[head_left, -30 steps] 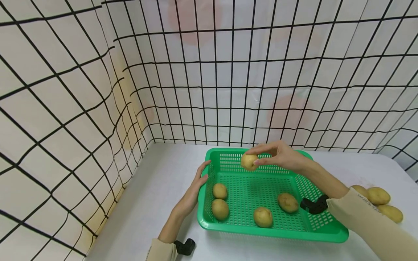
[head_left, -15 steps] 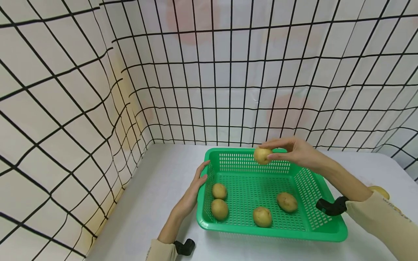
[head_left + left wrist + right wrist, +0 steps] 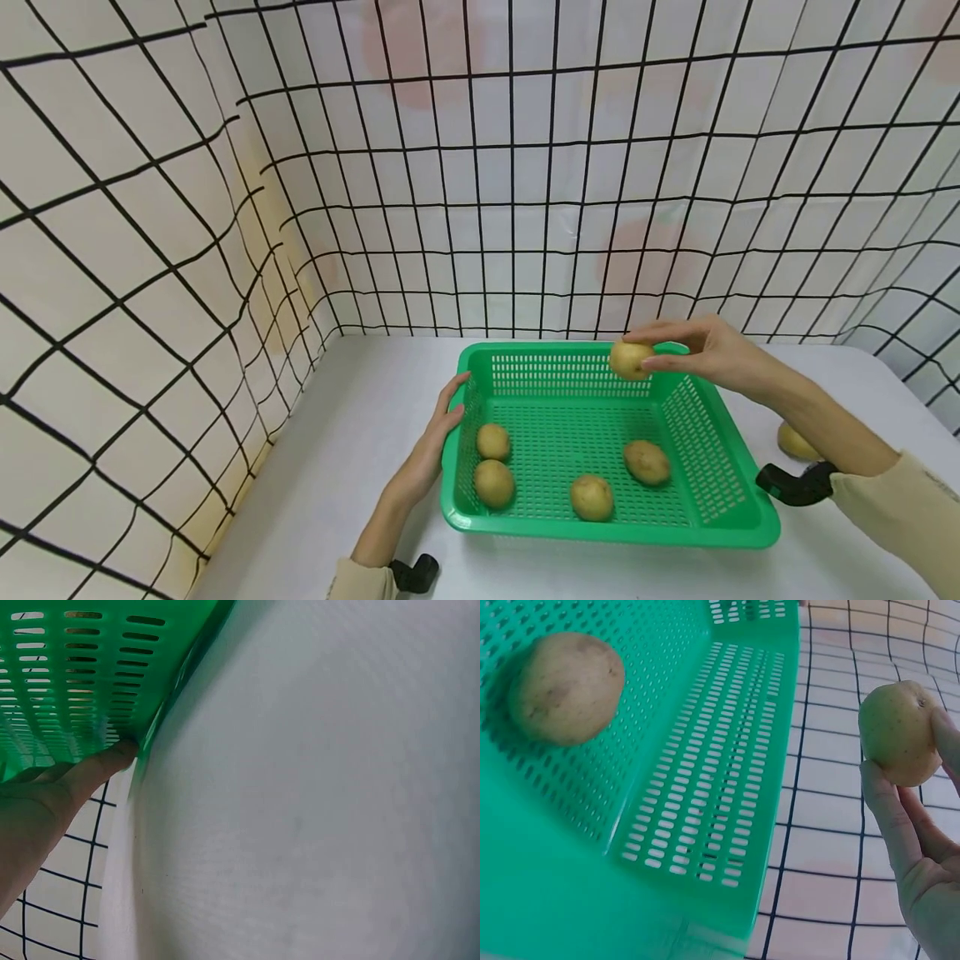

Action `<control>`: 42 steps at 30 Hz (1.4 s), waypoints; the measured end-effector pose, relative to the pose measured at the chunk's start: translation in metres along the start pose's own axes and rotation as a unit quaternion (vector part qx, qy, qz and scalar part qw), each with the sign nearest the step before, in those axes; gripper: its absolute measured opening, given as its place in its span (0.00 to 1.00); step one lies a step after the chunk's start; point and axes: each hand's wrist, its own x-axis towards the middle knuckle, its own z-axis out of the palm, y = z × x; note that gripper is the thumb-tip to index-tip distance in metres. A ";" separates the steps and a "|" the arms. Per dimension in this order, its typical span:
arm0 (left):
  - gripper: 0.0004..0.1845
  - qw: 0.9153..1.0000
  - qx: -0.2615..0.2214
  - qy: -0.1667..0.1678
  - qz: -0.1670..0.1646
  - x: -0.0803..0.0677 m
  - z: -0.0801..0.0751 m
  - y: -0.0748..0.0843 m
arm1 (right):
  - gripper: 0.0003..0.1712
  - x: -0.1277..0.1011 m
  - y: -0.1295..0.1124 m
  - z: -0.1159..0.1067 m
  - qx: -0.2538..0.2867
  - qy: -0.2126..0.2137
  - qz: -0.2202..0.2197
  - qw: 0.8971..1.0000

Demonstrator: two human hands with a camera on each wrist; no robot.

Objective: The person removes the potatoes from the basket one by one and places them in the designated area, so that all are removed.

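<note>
The left hand (image 3: 429, 446) lies with straight fingers pressed flat against the outer left wall of the green basket (image 3: 461, 517), grasping nothing; the left wrist view shows a fingertip touching that perforated wall just above the white table (image 3: 330, 467); inside the basket four potatoes rest on the mesh floor, two near the left wall (image 3: 493, 441) (image 3: 494, 483), one near the front (image 3: 592, 497), one right of centre (image 3: 647, 462); the right hand (image 3: 701, 350) pinches a held potato (image 3: 629, 360) between thumb and fingertips above the basket's far right corner; another loose potato (image 3: 795, 442) lies on the table to the right, partly hidden by the forearm.
</note>
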 end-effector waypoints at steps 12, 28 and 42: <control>0.28 1.000 0.001 -0.005 -0.002 0.000 0.000 -0.001 | 0.25 -0.033 0.017 -0.021 -0.019 0.046 0.031 0.998; 0.28 1.000 -0.004 -0.007 -0.002 0.000 -0.004 -0.003 | 0.24 -0.095 0.068 -0.038 -0.074 0.104 0.104 0.986; 0.28 1.000 0.001 -0.010 0.001 -0.001 -0.003 -0.003 | 0.26 -0.134 0.104 -0.036 -0.069 0.113 0.150 0.980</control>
